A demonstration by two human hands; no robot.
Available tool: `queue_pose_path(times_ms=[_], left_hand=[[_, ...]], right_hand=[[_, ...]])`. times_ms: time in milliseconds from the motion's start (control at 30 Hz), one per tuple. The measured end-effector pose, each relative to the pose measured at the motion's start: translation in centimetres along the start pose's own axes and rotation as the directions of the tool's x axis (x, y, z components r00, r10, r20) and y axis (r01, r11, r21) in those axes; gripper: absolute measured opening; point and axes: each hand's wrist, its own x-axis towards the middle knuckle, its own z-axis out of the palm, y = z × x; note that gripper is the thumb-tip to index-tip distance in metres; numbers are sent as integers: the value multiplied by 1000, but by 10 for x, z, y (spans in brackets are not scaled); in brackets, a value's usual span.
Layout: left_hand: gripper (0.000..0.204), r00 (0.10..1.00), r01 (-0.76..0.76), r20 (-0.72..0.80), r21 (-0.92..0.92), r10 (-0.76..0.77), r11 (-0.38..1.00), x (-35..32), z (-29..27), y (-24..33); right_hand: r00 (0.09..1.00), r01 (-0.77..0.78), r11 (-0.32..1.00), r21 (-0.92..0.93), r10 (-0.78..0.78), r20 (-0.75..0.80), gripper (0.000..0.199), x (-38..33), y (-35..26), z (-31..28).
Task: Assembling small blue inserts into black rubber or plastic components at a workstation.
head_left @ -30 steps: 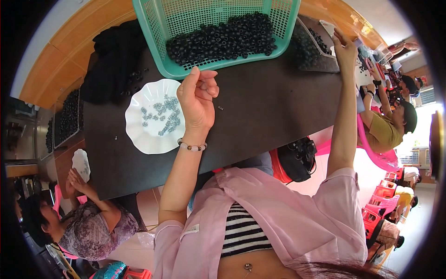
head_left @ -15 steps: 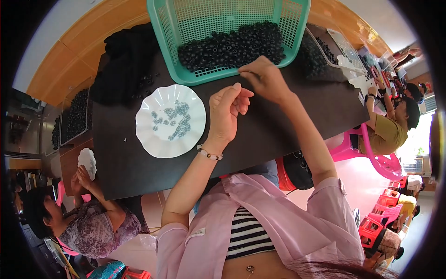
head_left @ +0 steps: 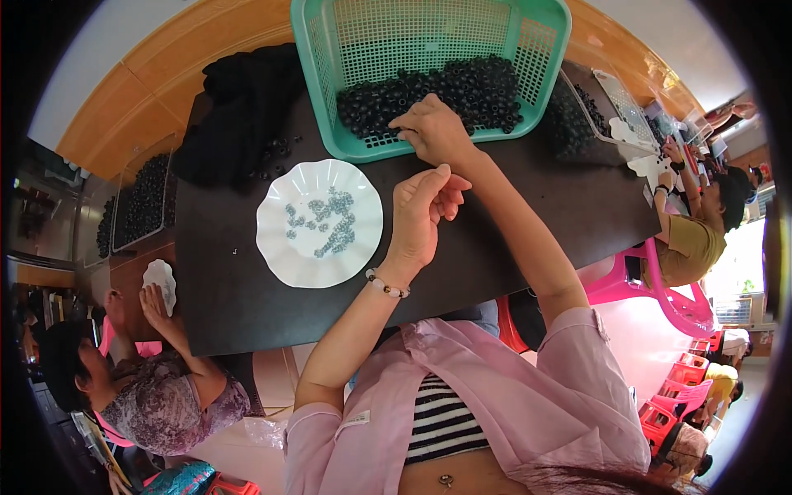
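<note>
My right hand point(head_left: 437, 132) reaches over the front rim of a teal mesh basket point(head_left: 346, 153), its fingers bent together close to the pile inside. Small black ring-shaped pieces point(head_left: 445, 87) with holes fill the lower part of that basket. Just short of it, my left hand point(head_left: 422, 214) is held above the dark table point(head_left: 363, 309), fingers curled and thumb pressed on them. Whatever either hand grips is hidden or too small to make out. Left of my left hand sits a white wavy-edged plate point(head_left: 285, 252) holding small clear pieces point(head_left: 334, 223).
Black cloth point(head_left: 239, 115) lies at the back left, with a few loose black pieces point(head_left: 276, 153) beside it. Bins of black pieces point(head_left: 148, 198) stand further left. One person point(head_left: 165, 408) sits at the left, others at the right beside a pink chair point(head_left: 643, 285).
My right hand has moved leftward and further over the basket's rim. My left hand keeps its curled pose. The whole view has shifted slightly. The left co-worker's hands have parted.
</note>
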Motion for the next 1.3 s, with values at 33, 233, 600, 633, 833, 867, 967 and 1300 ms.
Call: queue_pose_path(times_ms=[33, 233, 600, 633, 833, 867, 967, 1300], left_hand=[[33, 1000, 1, 1, 0, -1, 1000, 0, 1, 0], [32, 998, 33, -59, 13, -32, 999, 0, 2, 0], [25, 966, 2, -258, 49, 11, 999, 4, 3, -11], [25, 974, -10, -224, 67, 25, 998, 4, 4, -12], [27, 998, -16, -61, 159, 26, 987, 3, -2, -20], [27, 998, -15, -57, 160, 24, 987, 4, -3, -21], [28, 997, 77, 16, -20, -77, 997, 3, -3, -21], [30, 990, 104, 103, -26, -101, 994, 1, 3, -18]], right_hand=[[1000, -8, 1000, -20, 8, 6, 17, 0, 0, 1], [997, -57, 998, 27, 59, -52, 14, -1, -3, -1], [931, -35, 977, 210, 108, -348, 21, -61, -50, -91], [930, -42, 977, 207, 114, -349, 21, -66, -56, -95], [941, -80, 987, 139, 121, -317, 23, -88, -69, -104], [941, -76, 985, 156, 122, -315, 25, -90, -69, -105], [935, -83, 977, 197, 145, -324, 29, -93, -72, -106], [926, -137, 959, 248, 213, -312, 32, -99, -73, -114]])
